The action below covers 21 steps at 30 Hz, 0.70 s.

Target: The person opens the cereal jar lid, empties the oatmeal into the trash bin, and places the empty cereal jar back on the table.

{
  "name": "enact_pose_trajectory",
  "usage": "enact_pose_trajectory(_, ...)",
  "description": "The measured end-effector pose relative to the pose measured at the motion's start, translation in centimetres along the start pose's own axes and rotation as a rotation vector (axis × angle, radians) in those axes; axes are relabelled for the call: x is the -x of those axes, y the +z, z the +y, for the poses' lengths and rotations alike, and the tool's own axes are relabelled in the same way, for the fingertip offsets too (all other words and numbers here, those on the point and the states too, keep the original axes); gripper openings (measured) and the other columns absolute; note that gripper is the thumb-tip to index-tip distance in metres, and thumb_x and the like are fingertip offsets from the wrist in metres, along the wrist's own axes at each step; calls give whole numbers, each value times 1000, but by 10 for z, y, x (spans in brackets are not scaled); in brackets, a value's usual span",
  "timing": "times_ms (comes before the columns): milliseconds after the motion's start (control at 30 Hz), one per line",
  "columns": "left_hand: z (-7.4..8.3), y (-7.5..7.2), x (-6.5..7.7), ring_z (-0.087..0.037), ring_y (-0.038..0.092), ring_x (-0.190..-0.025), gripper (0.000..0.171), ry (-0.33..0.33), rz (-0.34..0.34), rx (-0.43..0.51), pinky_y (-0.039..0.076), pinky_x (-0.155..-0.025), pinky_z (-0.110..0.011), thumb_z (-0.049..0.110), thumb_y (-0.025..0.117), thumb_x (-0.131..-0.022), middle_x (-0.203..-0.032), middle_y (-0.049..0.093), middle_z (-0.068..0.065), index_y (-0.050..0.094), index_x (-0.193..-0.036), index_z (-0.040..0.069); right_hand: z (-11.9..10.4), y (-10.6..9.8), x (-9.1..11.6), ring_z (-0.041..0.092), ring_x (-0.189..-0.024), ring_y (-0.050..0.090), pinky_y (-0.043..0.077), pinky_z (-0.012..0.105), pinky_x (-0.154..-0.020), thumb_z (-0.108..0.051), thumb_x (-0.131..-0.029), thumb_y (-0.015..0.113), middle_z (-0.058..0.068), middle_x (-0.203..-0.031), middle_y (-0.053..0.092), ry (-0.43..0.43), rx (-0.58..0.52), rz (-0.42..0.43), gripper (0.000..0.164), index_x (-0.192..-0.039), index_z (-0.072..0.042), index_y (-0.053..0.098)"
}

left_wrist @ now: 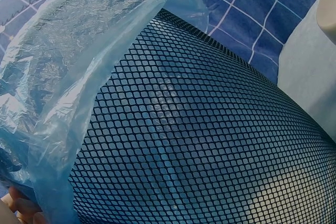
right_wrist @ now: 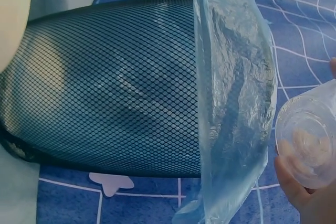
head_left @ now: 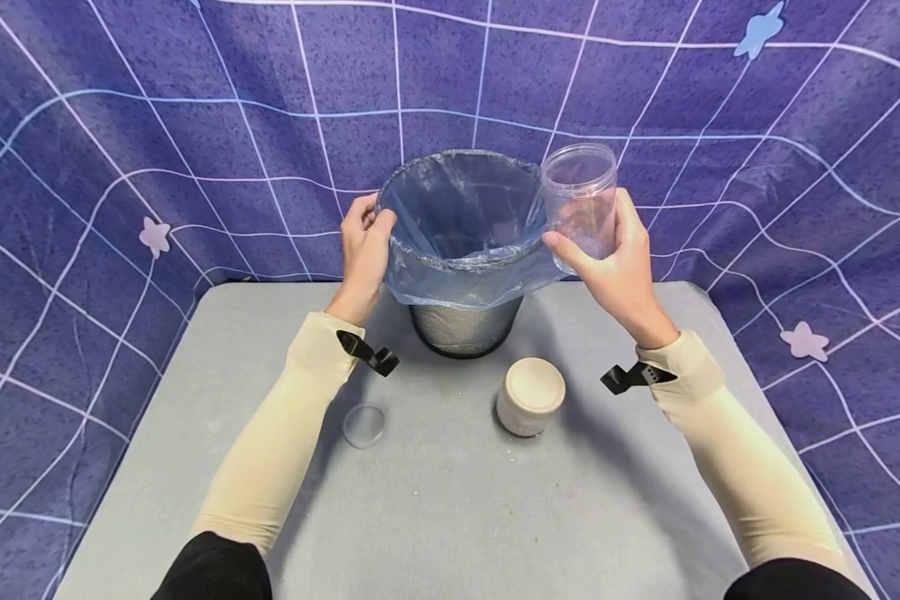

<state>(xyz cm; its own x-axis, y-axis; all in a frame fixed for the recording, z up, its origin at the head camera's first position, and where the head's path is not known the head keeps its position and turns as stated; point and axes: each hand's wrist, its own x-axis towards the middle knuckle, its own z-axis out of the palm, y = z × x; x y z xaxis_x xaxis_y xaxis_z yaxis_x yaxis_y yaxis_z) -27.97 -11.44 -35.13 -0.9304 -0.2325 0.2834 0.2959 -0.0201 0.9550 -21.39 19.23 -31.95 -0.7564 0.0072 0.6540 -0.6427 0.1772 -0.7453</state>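
A mesh wastebasket (head_left: 467, 329) lined with a blue translucent bag (head_left: 457, 283) stands at the back of the table, the bag's edge folded over the rim. My left hand (head_left: 363, 254) grips the rim and bag on the left side, thumb on top. On the right, my right hand (head_left: 622, 267) holds a clear plastic jar (head_left: 581, 196), upright and without a lid, just beside the basket's rim. Seen from below in the right wrist view, the jar (right_wrist: 307, 145) has fingers around it. In the left wrist view, the mesh side (left_wrist: 173, 114) hides most of the left hand.
A cream-coloured lidded jar (head_left: 531, 397) stands on the grey table (head_left: 450, 517) in front of the basket. Left of it lies a clear round lid (head_left: 364, 425). A purple gridded cloth (head_left: 270, 142) hangs close behind the basket and along both sides.
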Motion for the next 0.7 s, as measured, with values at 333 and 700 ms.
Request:
enact_pose_trajectory(333, 2, 1, 1, -14, 61, -94, 39, -11, -3, -14, 46, -87, -25, 7, 57, -96, -107, 69, -13, 66, -133, -3, -5, 1, 19, 20, -102, 72, 56, 27, -86, -4, -85, 89, 10, -117, 74, 82, 32, -1, 54, -131, -12, 64)
enact_pose_trajectory(700, -1, 1, -1, -15, 61, -93, 39, -7, 6, 15, 47, -86, -25, 5, 56, -95, -106, 68, -12, 66, -131, -5, 1, 5, 37, 23, -106, 72, 57, 28, -90, 3, -84, 88, 11, -118, 73, 95, -20, -1, 55, -131, -12, 63)
